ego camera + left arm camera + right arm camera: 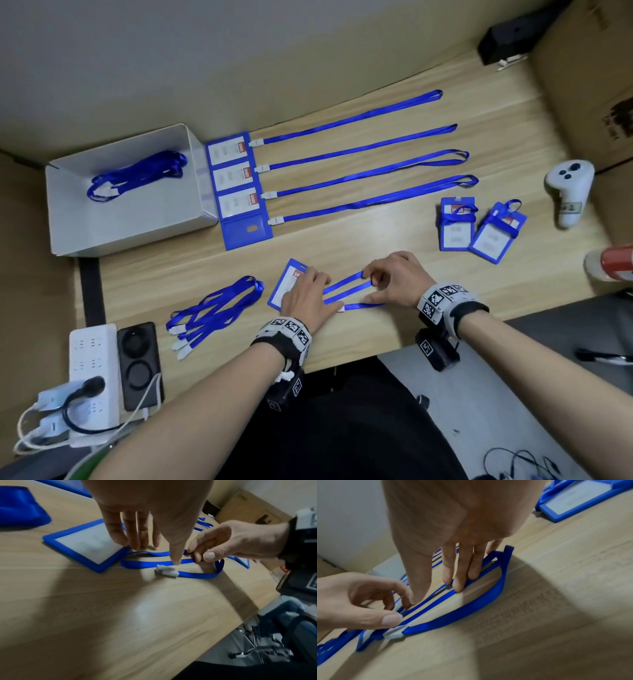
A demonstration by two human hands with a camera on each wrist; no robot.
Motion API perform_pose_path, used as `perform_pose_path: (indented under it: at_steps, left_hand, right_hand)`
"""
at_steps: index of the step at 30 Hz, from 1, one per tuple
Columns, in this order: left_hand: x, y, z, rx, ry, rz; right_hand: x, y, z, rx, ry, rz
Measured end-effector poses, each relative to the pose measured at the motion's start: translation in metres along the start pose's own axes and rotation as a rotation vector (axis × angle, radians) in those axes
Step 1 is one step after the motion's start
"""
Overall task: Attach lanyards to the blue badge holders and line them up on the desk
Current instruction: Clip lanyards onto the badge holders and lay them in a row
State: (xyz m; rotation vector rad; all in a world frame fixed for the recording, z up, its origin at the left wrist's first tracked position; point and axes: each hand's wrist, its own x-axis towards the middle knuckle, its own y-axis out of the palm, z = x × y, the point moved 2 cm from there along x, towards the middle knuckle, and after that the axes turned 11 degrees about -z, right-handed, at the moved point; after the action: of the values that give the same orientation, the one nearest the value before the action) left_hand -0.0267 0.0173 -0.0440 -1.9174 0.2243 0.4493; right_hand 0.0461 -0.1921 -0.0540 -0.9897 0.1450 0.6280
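currently unfolding a folded blue ribbon lanyard [349, 291] beside a blue plastic badge holder [286, 286] near the wooden desk [376, 329] edge. my left hand [308, 294] presses flat; my right hand [394, 281] pinches the loop. next: clip its white clasp [165, 571] into the holder's slot.

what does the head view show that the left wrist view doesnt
Only the head view: four finished badge holders lined up with straight lanyards, the white box holding spare lanyards, the loose lanyard pile, and a white controller.

Only the left wrist view: the lanyard's white clip lying free on the desk, unattached, and chair legs below the desk edge.

Both: the left hand pressing at the badge holder, and the right hand pinching the lanyard.
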Motion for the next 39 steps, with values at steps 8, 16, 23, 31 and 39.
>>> perform_pose_path:
  at_steps: [8,16,23,31,39]
  left_hand:
    - [0.004,0.007,-0.004,-0.006,0.037,0.003]
    - [-0.003,0.012,-0.006,0.081,0.107,-0.007]
    - [0.001,0.009,-0.007,0.048,0.071,0.016]
    - [-0.008,-0.014,0.002,-0.049,-0.052,0.127]
    - [-0.017,-0.012,0.01,0.001,-0.136,0.159]
  right_hand:
    - [-0.011,0.012,0.001,-0.169,-0.171,-0.03]
    - [-0.012,0.018,0.005,-0.207,-0.203,-0.088]
    - [-0.011,0.019,0.007,-0.21,-0.192,-0.116]
    - [-0.004,0.017,0.016,-0.239,-0.2,-0.147]
    - [0.003,0.021,0.019,-0.308,-0.257,-0.085]
